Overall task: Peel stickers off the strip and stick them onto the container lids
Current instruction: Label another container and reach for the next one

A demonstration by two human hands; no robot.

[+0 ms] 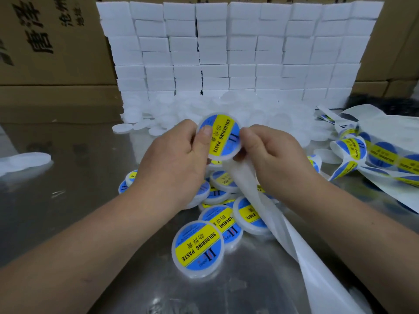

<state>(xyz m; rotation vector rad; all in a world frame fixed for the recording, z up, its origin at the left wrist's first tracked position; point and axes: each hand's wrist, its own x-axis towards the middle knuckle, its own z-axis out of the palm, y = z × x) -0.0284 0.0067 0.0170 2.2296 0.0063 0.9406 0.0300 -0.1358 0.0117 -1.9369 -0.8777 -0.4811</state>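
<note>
Both of my hands are gripping one lid (pixel 223 152) above the middle of the tabletop (pixel 68 173). My left hand (pixel 174 155) is pinching its rim at 9 o'clock, with the thumb pressing down on the blue-and-yellow sticker (pixel 223 135) covering its top. My right hand (pixel 272 152) is pinching the rim at 3 o'clock, fingers curled. An empty backing strip (pixel 283 223) is hanging from under that hand and trailing off toward 5 o'clock. Several labelled lids (pixel 217 214) are lying heaped on the tabletop at 6 o'clock, beneath my hands. Many bare lids (pixel 226 109) are piled at 12 o'clock, against a wall of white foam blocks (pixel 238 48). Still-loaded sticker strip (pixel 374 155) is lying tangled at 3 o'clock. Cardboard boxes (pixel 52 41) are standing at 10 o'clock.
</note>
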